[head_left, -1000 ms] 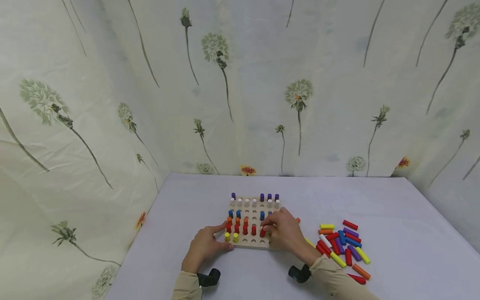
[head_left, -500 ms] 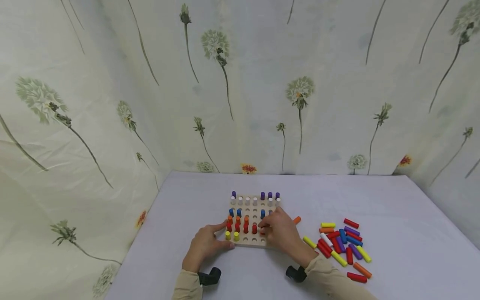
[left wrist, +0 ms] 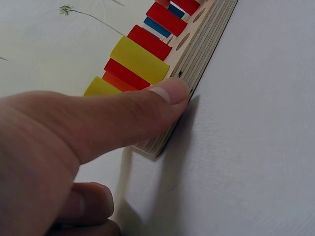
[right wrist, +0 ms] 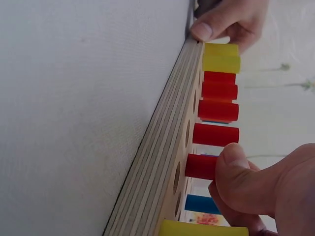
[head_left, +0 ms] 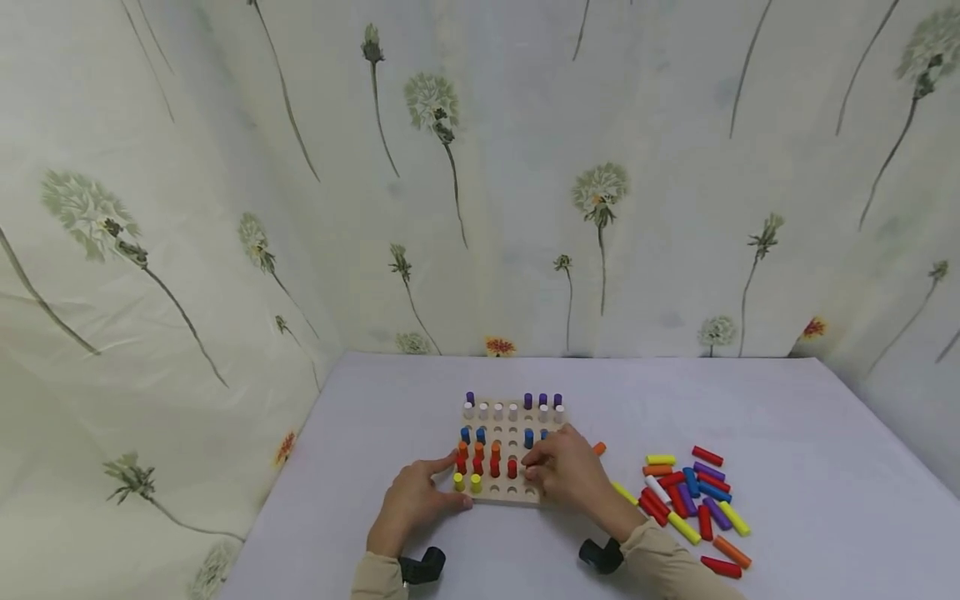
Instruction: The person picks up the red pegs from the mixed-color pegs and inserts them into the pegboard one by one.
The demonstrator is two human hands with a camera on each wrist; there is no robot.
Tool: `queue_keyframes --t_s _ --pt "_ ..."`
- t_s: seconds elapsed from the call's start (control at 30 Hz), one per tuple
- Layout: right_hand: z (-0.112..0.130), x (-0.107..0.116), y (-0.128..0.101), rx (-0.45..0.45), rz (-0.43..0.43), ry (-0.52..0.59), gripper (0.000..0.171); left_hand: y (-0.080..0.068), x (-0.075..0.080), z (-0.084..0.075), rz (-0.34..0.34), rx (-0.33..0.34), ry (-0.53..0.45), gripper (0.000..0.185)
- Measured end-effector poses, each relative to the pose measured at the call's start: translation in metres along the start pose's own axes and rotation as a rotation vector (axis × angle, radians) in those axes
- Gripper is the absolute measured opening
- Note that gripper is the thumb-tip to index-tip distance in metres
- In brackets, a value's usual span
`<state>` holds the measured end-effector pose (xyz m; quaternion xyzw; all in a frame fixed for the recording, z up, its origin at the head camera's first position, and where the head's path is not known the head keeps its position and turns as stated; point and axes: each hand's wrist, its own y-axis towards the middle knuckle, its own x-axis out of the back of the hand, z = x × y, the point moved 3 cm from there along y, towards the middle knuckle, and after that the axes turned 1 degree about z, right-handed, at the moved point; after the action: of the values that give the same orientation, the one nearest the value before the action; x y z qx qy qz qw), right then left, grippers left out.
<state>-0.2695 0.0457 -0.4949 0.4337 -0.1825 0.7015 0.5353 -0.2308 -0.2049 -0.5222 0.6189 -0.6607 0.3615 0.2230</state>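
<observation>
A wooden peg board (head_left: 517,429) lies on the white table, with purple, white, blue, orange, red and yellow pegs standing in it. My left hand (head_left: 431,487) grips its near left corner, and the thumb (left wrist: 162,96) presses the board's layered edge (left wrist: 206,44) beside two yellow pegs (left wrist: 140,60). My right hand (head_left: 534,468) is over the front right part of the board. Its thumb (right wrist: 236,167) and fingers pinch a red peg (right wrist: 201,166) that stands in a hole in the red row.
A heap of loose coloured pegs (head_left: 693,496) lies to the right of the board. A yellow peg (head_left: 624,493) and an orange peg (head_left: 598,448) lie close to my right wrist. Flowered cloth walls close in the table at the back and left.
Both hands stay almost where they were, the left on the board's corner and the right on the red peg. Only the view has shifted slightly.
</observation>
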Motion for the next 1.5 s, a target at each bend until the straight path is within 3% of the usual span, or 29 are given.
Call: queue_keyframes --t_s 0.37,0.57,0.73,0.83,1.0,1.3,1.5 --pt "0.007 0.004 0.001 0.097 -0.001 -0.101 0.006 0.0 0.003 0.002 -0.016 -0.039 0.027 0.077" --pt "0.007 0.008 0.0 0.143 0.031 -0.132 0.018 0.0 0.0 0.002 0.001 -0.037 0.012 0.078" --pt "0.003 0.02 -0.002 0.165 0.068 -0.052 0.025 0.0 0.0 0.002 -0.006 -0.023 0.007 0.077" --pt "-0.002 0.033 -0.006 0.126 0.09 -0.006 0.026 0.0 -0.001 0.002 -0.005 -0.014 0.007 0.077" --pt "-0.019 0.059 -0.019 0.087 0.135 -0.074 0.026 -0.002 -0.001 0.002 -0.004 -0.008 0.01 0.078" --pt "-0.069 0.091 -0.054 -0.055 0.301 -0.154 0.028 -0.005 0.001 0.002 -0.005 -0.017 0.031 0.078" --pt "-0.089 0.095 -0.07 -0.009 0.31 -0.099 0.026 -0.005 0.001 0.001 -0.003 -0.01 0.03 0.078"
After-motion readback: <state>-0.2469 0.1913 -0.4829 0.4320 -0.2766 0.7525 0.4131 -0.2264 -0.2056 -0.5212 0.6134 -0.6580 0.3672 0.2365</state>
